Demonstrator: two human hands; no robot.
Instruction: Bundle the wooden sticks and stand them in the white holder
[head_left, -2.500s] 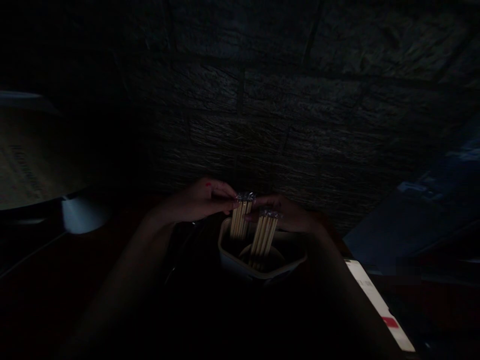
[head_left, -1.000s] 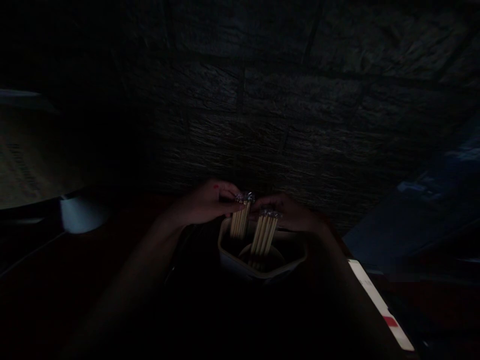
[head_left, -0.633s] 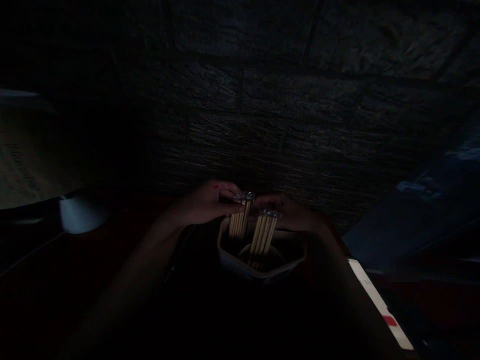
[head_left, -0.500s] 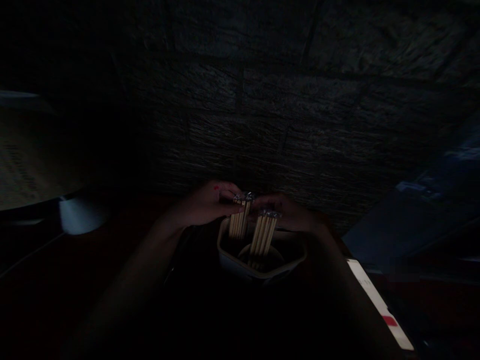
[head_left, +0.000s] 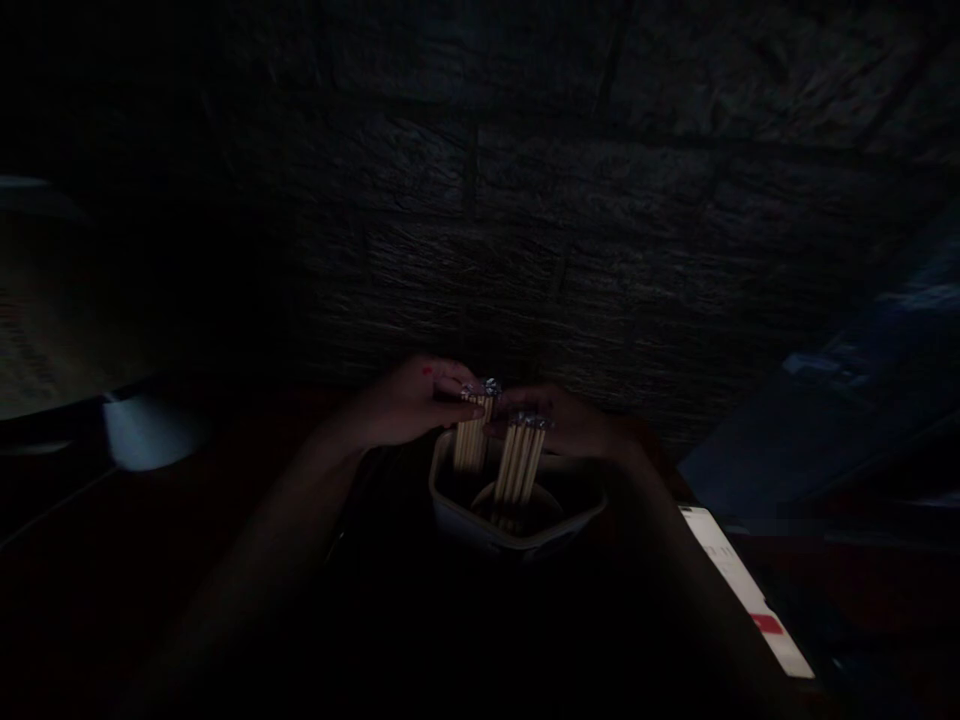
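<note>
The scene is very dark. My left hand (head_left: 409,403) pinches the silvery top of a bundle of thin pale sticks (head_left: 471,440). My right hand (head_left: 574,423) is closed on the top of a second stick bundle (head_left: 517,462). Both bundles stand upright with their lower ends inside a white angular container (head_left: 480,525) just in front of my hands. A round rim shows inside the container around the right bundle's foot.
A rough dark brick-like wall (head_left: 600,230) rises right behind the hands. A pale round object (head_left: 146,432) sits at the left. A white flat strip with a red mark (head_left: 742,590) lies at the right, beside dark bluish shapes.
The hands and bundles keep their hold. The view has shifted slightly, so everything sits a little further left and higher in the picture.
</note>
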